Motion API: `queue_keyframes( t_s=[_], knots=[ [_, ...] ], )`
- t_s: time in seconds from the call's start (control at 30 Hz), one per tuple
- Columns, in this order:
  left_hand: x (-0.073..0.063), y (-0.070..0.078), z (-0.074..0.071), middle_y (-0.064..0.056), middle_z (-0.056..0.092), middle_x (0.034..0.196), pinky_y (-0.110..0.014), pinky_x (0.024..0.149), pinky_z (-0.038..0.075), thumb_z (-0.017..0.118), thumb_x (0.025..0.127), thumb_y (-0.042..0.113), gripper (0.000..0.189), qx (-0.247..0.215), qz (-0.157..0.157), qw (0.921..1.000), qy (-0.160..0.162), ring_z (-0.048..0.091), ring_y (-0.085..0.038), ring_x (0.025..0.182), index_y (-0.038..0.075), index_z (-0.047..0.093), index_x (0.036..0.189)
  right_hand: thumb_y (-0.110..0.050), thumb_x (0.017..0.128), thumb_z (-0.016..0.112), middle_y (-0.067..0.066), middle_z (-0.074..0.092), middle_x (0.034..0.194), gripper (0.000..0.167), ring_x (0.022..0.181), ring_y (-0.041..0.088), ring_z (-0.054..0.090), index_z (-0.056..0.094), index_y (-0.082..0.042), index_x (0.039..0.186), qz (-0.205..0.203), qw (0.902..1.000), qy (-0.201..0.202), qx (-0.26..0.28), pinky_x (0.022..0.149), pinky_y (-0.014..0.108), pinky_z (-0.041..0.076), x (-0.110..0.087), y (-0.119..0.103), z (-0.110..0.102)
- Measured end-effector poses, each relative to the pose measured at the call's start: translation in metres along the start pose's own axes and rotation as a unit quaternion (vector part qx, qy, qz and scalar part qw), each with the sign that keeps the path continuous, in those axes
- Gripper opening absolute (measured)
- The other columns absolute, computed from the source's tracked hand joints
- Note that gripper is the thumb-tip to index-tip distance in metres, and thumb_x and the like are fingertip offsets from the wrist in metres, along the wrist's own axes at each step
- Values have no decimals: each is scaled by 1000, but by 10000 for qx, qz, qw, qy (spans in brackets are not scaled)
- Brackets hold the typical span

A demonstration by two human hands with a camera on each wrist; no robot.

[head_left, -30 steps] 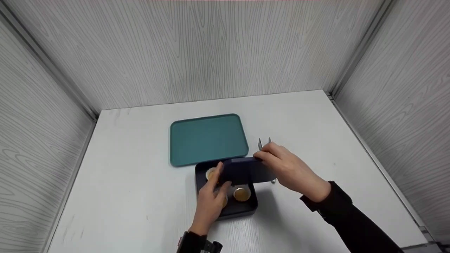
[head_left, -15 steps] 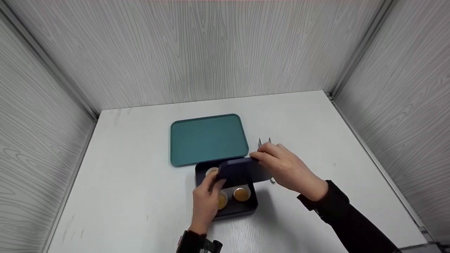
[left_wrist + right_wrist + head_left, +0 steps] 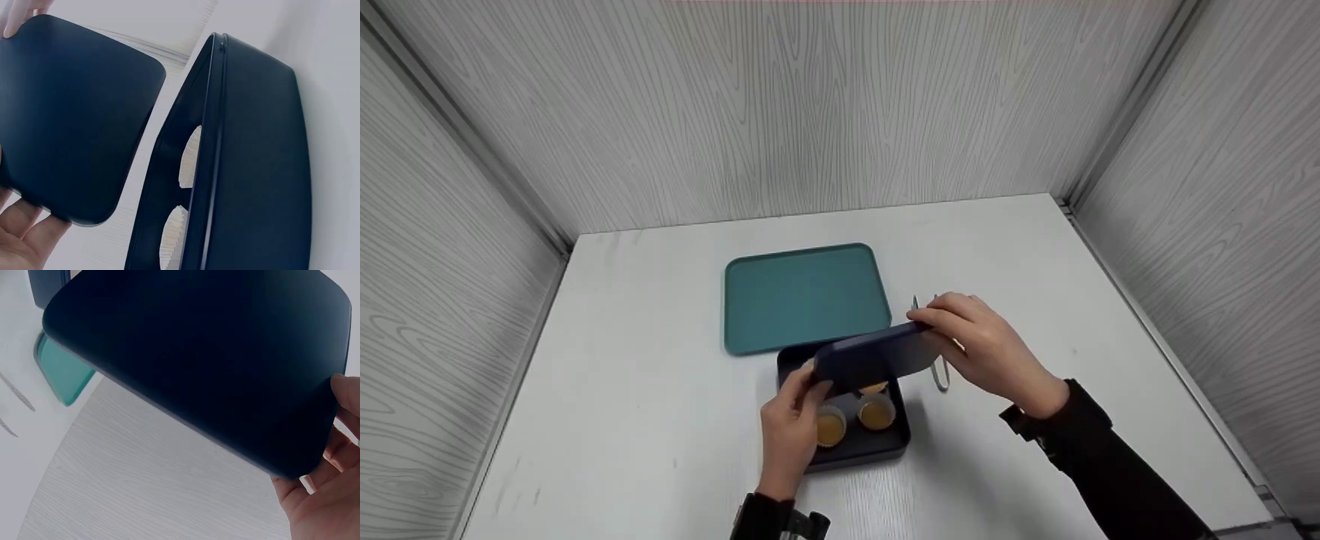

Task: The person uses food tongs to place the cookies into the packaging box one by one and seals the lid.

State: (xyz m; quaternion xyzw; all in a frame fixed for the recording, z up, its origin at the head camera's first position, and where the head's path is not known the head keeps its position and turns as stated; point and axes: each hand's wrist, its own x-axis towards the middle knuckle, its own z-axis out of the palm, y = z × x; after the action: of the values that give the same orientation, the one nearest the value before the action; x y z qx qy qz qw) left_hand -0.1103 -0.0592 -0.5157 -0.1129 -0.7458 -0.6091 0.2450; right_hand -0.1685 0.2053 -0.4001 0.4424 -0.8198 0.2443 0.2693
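A dark navy box [image 3: 864, 454] stands on the table with small yellow-topped cupcakes [image 3: 831, 429] in pale pleated paper cups inside. Above it, both hands hold the box's navy lid [image 3: 877, 356], tilted and apart from the box. My left hand [image 3: 789, 424] pinches the lid's left end, and my right hand [image 3: 990, 356] grips the right end. In the left wrist view the lid [image 3: 73, 118] hangs beside the box wall [image 3: 259, 157]. The right wrist view shows right-hand fingers [image 3: 344, 391] on the lid's edge. Part of the box's inside is hidden behind the lid.
A teal tray [image 3: 802, 300] lies just behind the box. Metal tongs [image 3: 942, 379] lie to the box's right, partly covered by the right hand. Wood-grain panels [image 3: 810, 112] enclose the white table [image 3: 645, 390] at the back and sides.
My left hand has gone from reaching over the box with extended fingers to pinching the lid's left end. The lid has tilted and shifted slightly left, and the right hand has risen a little.
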Motion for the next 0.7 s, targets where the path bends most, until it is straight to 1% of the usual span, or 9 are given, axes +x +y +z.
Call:
queue_keyframes(
  t_s=[0.07,0.17,0.27,0.4,0.5,0.57,0.6,0.7],
  knots=[
    [0,2,-1,-12,75,111,-19,71,55,65,94,-8,30,26,-57,10000,7,73,-28,87,3,71,122,5,89,74,6,66,110,37,96,18,62,71,-7,125,122,9997,41,185,84,26,49,-1,2,0],
    [1,4,-2,-8,76,113,-19,74,56,65,96,-4,30,9,-175,9998,-5,73,-21,90,7,71,123,7,89,74,6,66,112,38,96,17,64,70,-5,126,266,9984,93,483,80,23,50,-3,4,0],
    [1,5,-3,-5,76,114,-20,75,57,65,97,0,30,-43,-201,9998,-2,73,-17,92,11,71,124,7,90,72,6,67,115,39,98,16,65,69,-5,128,422,9962,95,757,79,21,50,-4,6,0],
    [1,4,-3,-7,76,111,-20,67,54,65,97,-2,30,-60,-115,9999,57,71,-22,79,9,71,124,7,91,71,5,67,116,42,95,16,66,67,-4,131,646,9921,88,1069,77,20,49,-7,9,0],
    [2,4,-3,-9,76,105,-20,63,51,65,96,-6,28,15,-50,9999,109,65,-20,70,5,71,120,7,91,71,4,67,114,44,95,16,66,65,-4,134,884,9872,134,1320,80,18,51,-11,13,2],
    [2,4,-2,-10,76,103,-21,62,51,65,95,-7,26,53,-45,9999,131,63,-15,69,4,71,118,6,92,71,5,67,112,46,96,15,66,63,-3,136,1099,9816,188,1550,83,18,53,-13,15,4],
    [2,4,-3,-10,76,102,-21,61,51,65,95,-7,26,48,-57,9999,136,63,-14,69,4,71,118,5,92,70,5,67,113,47,97,14,66,62,-3,138,1256,9772,197,1702,85,18,54,-15,16,5],
    [2,4,-4,-6,75,102,-21,61,51,65,97,-2,25,-40,-123,9999,114,63,-12,70,8,71,119,2,94,69,5,67,114,48,99,12,65,60,-4,141,1769,9601,198,2158,87,18,54,-19,17,8]
  ],
)
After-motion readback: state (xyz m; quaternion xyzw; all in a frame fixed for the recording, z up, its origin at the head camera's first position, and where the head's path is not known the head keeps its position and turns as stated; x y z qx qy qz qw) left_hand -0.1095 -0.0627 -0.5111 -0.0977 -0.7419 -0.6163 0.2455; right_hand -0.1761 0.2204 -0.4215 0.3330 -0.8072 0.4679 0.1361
